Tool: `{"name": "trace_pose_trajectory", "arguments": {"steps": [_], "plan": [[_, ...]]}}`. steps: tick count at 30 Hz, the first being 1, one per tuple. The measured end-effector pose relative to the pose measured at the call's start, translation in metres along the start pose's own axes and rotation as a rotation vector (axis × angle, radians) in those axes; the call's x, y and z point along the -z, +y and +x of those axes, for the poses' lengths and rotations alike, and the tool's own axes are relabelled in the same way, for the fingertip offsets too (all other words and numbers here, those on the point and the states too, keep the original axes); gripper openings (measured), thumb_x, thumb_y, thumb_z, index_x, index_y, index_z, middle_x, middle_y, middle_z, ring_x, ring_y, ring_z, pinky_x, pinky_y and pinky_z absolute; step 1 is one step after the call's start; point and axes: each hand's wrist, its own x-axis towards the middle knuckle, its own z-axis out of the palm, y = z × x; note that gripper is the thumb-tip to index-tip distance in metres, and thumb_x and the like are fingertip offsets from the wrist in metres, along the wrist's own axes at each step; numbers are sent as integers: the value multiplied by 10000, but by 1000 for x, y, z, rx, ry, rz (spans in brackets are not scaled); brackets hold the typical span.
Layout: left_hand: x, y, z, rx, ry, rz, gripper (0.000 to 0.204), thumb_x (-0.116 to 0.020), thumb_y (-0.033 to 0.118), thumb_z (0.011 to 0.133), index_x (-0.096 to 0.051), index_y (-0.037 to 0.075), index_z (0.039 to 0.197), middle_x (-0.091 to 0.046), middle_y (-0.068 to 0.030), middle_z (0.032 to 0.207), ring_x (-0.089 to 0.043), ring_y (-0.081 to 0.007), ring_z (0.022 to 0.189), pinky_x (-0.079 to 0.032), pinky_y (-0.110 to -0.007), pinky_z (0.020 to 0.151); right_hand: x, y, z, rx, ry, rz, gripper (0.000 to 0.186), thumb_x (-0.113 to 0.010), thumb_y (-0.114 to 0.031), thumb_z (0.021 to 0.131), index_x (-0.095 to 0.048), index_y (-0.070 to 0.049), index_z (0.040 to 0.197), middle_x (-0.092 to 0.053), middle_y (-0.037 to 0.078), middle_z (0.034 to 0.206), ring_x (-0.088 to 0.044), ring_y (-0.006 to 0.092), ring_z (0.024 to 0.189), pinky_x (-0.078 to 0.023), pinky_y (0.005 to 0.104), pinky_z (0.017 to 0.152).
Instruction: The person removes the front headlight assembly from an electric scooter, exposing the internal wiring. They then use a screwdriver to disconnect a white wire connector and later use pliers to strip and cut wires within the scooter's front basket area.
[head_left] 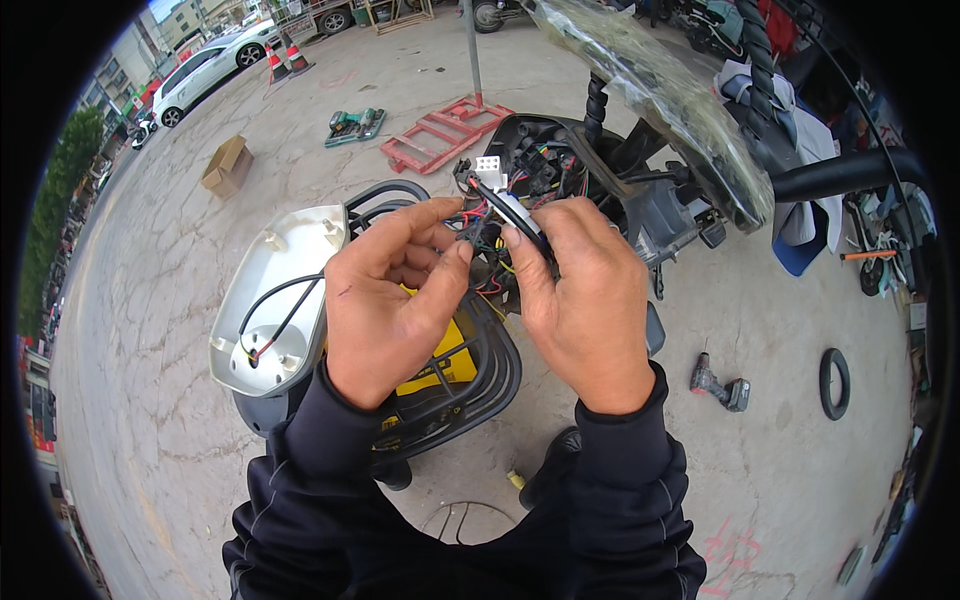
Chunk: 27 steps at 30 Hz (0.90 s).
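The dark jacket sleeves (630,455) extend from the lower edge, with a black shoe (553,468) on the pavement between them. The right hand (595,305) grasps a black cable (508,208) between thumb and fingers, beside a white sleeve (514,212) that the fingertips partly cover. The left hand (390,295) is positioned opposite, index finger and thumb curved toward the wiring with a gap between their tips; whether they grip a thin wire cannot be told. The black cable lies at the centre, just ahead of both hands. Below the left hand is a black tubular rack (508,365) over a yellow panel (455,365); to its left, a white plastic cover (282,262) lies with its hollow side up. Beyond the fingertips, a white multi-pin connector (487,167) sits beside the exposed wiring harness (548,165). At right, a cordless drill (712,380) and a black tyre (834,384) lie on the ground. Farther out are a red metal frame (445,135), a green power tool (352,125), a cardboard box (228,167) and a white car (215,68).
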Motion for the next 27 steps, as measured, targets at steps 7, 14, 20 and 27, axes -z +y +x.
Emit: {"name": "trace_pose_trajectory", "arguments": {"steps": [7,14,20,27], "plan": [[-11,-14,-1,-79,33,-5,239,-777,22,924,-723,-72,1137,-742,-78,902,-688,-83,755,-539,-220,656,6,-1,3,-48,-53,43,130,-707,-95,958,-667,28,969,-656,169,884,-639,371,758,-501,421,663],[-15,-29,-12,-58,102,-9,146,-738,14,961,-726,-75,1076,-741,-71,850,-702,-80,739,-544,-226,655,7,-5,8,-171,-44,110,108,-714,-62,922,-643,17,942,-666,189,867,-664,418,780,-509,473,657],[-11,-39,-18,-117,88,49,124,-750,-6,942,-716,-64,1046,-727,-87,822,-691,-104,707,-527,-228,643,2,-10,10,-262,-12,90,108,-704,-70,951,-642,16,927,-656,198,862,-643,436,743,-495,452,617],[-11,-41,-19,-427,106,283,172,-812,-59,827,-698,-31,952,-730,-149,841,-702,-246,636,-533,-298,560,-13,-12,10,-234,-18,64,159,-711,-111,993,-658,31,945,-651,189,850,-618,416,700,-495,397,612]]}}
